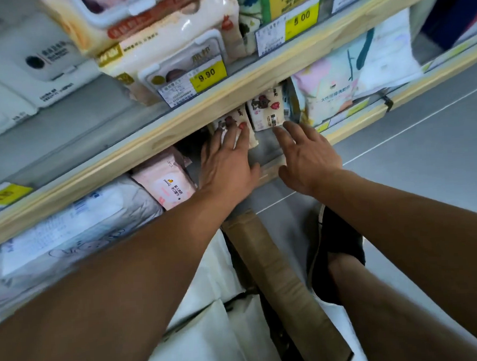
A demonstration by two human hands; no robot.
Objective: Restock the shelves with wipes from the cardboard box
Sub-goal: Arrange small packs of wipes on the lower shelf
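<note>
Two small white wipe packs with a dark cartoon print stand on the lower shelf. My left hand (227,158) lies flat over the left pack (229,121), fingers spread on its front. The right pack (266,109) stands just beside it, and my right hand (305,151) hovers open below it, fingertips close to its lower edge. The cardboard box (277,284) sits on the floor beneath my arms, one brown flap raised, with white packs (214,343) visible inside it.
A wooden shelf edge (173,131) with yellow price tags runs diagonally above the hands. A pink wipe pack (165,182) and large white packs lie to the left, a pastel bag (329,88) to the right. My black shoe (337,255) rests on the grey floor.
</note>
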